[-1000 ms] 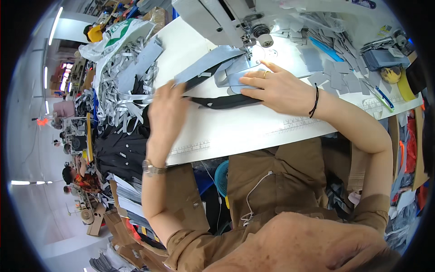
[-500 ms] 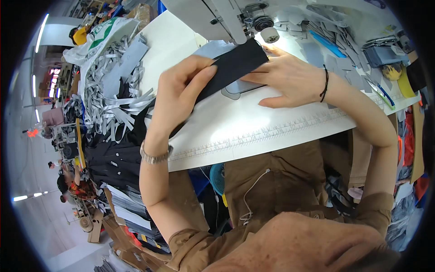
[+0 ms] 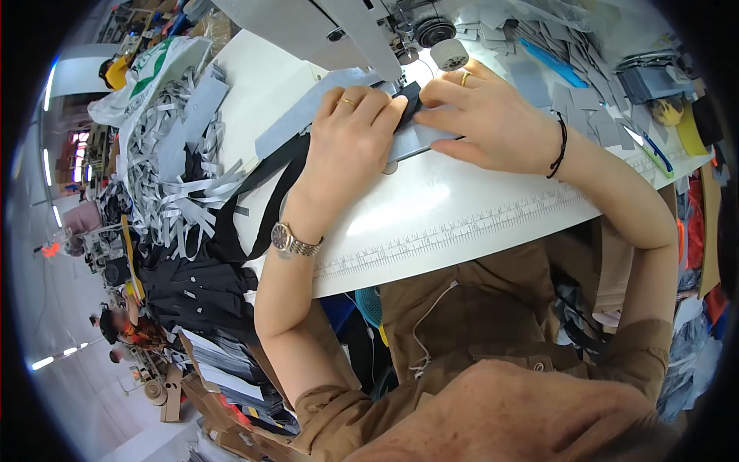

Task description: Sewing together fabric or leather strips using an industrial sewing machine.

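My left hand (image 3: 346,146) is closed on a black fabric strip (image 3: 412,95) at the needle area of the white sewing machine (image 3: 315,27). The strip's loose lengths trail to the lower left over the worktable (image 3: 408,235). My right hand (image 3: 500,127), fingers bent but apart, rests by the strip and over a flat grey-blue piece (image 3: 408,146) under the machine head. A long light blue strip (image 3: 285,123) lies behind my left hand. The fingertips of both hands are partly hidden.
A heap of pale grey strips (image 3: 169,146) and black fabric (image 3: 192,285) are at the left. Grey squares (image 3: 585,100), a blue tool (image 3: 550,61) and scissors (image 3: 650,150) lie at the right. Co-workers (image 3: 131,331) are in the left background.
My left hand has moved up and right to the needle area, bringing the black strip there; half a second ago it held the strip raised. My right hand has shifted slightly up.
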Motion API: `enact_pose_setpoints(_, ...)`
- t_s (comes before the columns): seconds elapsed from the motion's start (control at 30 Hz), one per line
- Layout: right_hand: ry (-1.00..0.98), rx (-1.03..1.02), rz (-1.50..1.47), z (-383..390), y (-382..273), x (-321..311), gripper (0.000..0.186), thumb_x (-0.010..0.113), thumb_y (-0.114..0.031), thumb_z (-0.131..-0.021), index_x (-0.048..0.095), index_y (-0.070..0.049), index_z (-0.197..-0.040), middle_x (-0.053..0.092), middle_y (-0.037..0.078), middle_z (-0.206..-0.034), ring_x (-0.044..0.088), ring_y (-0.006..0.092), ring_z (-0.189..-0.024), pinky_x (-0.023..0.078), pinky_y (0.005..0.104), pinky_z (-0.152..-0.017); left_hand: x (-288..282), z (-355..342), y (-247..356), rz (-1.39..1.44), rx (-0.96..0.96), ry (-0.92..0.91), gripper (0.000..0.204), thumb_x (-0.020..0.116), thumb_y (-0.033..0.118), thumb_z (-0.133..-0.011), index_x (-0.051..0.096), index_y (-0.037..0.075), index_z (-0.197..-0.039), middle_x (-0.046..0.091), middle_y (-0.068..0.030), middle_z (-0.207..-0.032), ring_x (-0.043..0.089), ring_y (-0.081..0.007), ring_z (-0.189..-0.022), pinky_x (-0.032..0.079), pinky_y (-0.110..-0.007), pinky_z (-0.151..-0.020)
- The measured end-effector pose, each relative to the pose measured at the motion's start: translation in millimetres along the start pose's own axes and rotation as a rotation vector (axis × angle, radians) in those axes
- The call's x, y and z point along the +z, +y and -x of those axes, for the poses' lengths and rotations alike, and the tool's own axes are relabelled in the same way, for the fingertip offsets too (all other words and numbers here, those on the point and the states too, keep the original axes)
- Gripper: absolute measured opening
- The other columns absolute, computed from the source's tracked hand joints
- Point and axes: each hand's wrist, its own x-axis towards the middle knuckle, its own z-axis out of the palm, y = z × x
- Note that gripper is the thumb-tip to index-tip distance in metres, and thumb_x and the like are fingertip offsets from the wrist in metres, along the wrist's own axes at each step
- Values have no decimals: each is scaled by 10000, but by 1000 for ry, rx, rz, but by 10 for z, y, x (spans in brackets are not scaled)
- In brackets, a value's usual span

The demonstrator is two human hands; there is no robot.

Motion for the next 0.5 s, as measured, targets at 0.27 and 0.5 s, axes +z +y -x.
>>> enact_pose_setpoints(0.27,18,40,5,6,39,7,201,692,-226,-892,753,-121,-1052,551,40,-986,542,187,-1114,428,391,-976,24,45,3,-16,-28,28,273,706,51,-757,700,51,-1030,651,-79,-981,596,-244,-1029,457,-413,-948)
enact_pose_setpoints(0.5,25,44,19,3,38,43,234,703,-253,-890,739,-150,-1097,579,48,-1057,547,207,-1156,423,410,-999,17,37,37,131,-99,57,261,716,53,-754,710,60,-1015,675,-52,-1060,603,-244,-1009,491,-386,-894)
